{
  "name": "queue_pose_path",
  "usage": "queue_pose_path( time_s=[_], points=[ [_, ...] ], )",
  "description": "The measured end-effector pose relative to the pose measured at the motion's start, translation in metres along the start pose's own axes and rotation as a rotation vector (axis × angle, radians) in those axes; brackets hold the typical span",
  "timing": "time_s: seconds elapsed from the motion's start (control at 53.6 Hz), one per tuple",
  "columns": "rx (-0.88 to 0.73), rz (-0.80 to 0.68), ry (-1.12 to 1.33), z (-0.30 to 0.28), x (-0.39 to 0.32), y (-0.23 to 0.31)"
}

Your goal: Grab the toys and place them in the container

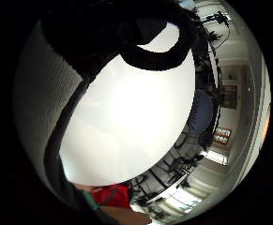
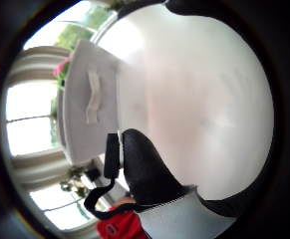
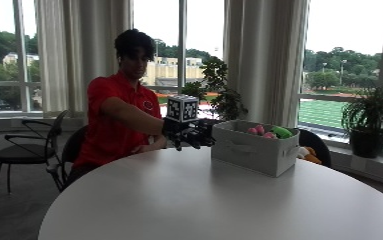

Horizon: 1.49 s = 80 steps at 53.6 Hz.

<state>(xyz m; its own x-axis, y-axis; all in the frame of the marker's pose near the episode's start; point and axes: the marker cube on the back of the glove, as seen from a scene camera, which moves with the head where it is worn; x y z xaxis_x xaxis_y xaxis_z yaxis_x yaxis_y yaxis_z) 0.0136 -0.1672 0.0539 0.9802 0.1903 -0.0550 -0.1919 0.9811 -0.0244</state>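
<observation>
- The gloved right hand (image 3: 190,136), mid-frame above the round white table (image 3: 197,200), holds nothing; its fingers hang relaxed.
- Soft toys (image 3: 269,132) sit inside the grey fabric bin (image 3: 254,148), right of centre.
- They look light and squashy; grab one round its middle.

I'm seeing only the tops of the toys (image 3: 265,132) over the container's (image 3: 251,150) rim; the rest is hiding inside. My gloved hand's (image 3: 190,136) fingers are blurring together.

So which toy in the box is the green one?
The green toy sits at the far end of the grey container, farthest from the gloved right hand. The toys beside it are pink.
</observation>
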Motion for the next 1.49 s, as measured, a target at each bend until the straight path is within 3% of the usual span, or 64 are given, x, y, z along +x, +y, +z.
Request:
queue_pose_path(
  time_s=[0.056, 0.243, 0.765, 0.989, 1.493],
  points=[
    [-0.007, -0.074, 0.002, 0.000, 0.009, 0.007],
    [0.016, -0.108, -0.008, -0.006, 0.025, 0.023],
    [0.021, -0.050, -0.141, -0.001, 0.074, 0.041],
    [-0.055, -0.032, -0.116, 0.020, 0.080, 0.053],
    [-0.030, -0.056, -0.126, 0.013, 0.073, 0.054]
  ],
)
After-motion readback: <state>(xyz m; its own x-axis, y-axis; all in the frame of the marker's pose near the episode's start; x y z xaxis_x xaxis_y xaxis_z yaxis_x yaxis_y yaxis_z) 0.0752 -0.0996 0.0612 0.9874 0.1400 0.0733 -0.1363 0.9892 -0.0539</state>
